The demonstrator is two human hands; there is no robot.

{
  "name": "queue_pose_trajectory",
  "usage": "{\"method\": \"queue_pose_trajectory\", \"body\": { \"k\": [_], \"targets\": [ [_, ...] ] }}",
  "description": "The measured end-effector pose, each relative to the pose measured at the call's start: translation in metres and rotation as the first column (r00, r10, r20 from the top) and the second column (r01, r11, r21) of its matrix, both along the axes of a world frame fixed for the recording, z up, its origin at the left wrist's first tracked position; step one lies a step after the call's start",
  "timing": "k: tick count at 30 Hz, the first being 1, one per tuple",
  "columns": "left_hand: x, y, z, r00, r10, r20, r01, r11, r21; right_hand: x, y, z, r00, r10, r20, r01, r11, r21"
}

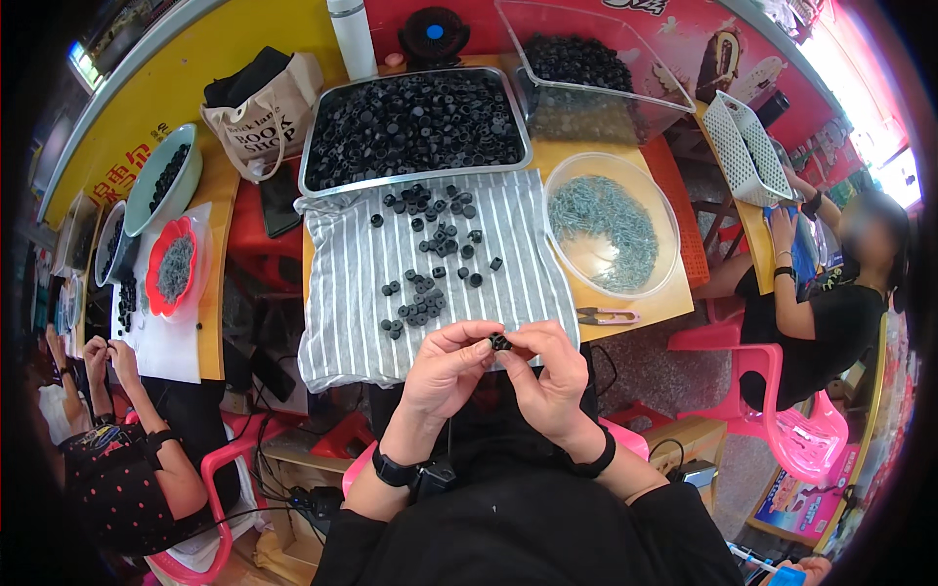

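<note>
Between the fingertips of my left hand [445, 369] and my right hand [545, 376] is a small round black part [499, 342], pinched from both sides near the cloth's front edge. Fingers cover much of it. Just beyond my hands, several loose black parts [422, 303] lie scattered on a grey-and-white striped cloth [347, 283]. Behind them a metal tray [415, 183] is heaped with more black parts. To the right stands a round clear tub [674, 234] holding many thin, silvery pin-like pieces [601, 220].
Thread snips [608, 316] lie by the tub. A clear bin [596, 93] of black parts, a small fan [434, 35], a white bottle [353, 39] and a cloth bag [264, 117] stand at the back. Other people sit left and right; a pink chair [772, 391] stands at right.
</note>
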State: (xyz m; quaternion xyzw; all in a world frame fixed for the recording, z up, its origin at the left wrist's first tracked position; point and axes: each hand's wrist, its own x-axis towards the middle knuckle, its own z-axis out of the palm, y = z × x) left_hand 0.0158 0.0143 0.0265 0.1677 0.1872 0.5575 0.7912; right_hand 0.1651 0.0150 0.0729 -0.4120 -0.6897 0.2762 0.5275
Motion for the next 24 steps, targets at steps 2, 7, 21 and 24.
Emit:
{"method": "queue_pose_trajectory", "body": {
  "k": [2,7,21,24],
  "targets": [
    [0.0,0.0,0.0,1.0,0.004,-0.005,-0.004,1.0,0.007,0.0,-0.001,-0.003,0.994,-0.019,-0.106,0.015,0.999,-0.045],
    [-0.002,-0.001,-0.004,1.0,0.005,0.019,-0.006,1.0,0.029,0.002,-0.002,-0.004,1.0,-0.019,0.011,0.018,0.997,0.078],
    [0.0,-0.003,-0.005,0.998,0.066,-0.02,-0.063,0.986,0.154,0.003,0.0,-0.005,0.989,-0.006,0.149,-0.041,0.95,0.31],
    [-0.001,-0.003,-0.005,0.996,0.08,-0.039,-0.072,0.982,0.173,0.003,0.0,-0.005,0.987,0.0,0.159,-0.05,0.949,0.311]
  ]
}}
